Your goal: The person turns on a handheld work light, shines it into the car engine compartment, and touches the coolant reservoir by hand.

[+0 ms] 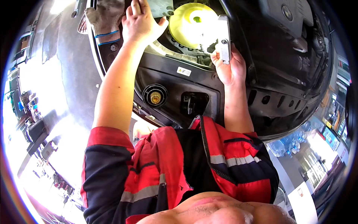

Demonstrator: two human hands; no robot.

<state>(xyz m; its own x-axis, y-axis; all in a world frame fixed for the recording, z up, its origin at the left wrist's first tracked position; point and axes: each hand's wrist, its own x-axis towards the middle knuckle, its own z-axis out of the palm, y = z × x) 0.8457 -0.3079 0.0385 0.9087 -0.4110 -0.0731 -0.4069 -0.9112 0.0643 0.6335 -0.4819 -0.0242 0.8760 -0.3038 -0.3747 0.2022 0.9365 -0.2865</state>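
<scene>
My right hand [230, 67] is closed around a slim, flat work light [225, 46]. Its lit face glares over a yellow round funnel-like piece [184, 24] with a hole near its middle, set in the engine bay of a car. My left hand [140, 24] lies on the left side of the bay, fingers stretched and thumb apart, holding nothing I can see. Beside it are a pair of knit work gloves [106, 18] with blue trim and a pale translucent container [160, 6]. Glare hides whatever sits right under the light.
A black plastic panel [160, 71] with a warning label [184, 71] crosses the front. In it sit a round black mount with a brass-coloured centre [154, 98] and a latch opening [194, 103]. The engine cover [289, 15] is at right. Plastic bottles [289, 143] stand beyond.
</scene>
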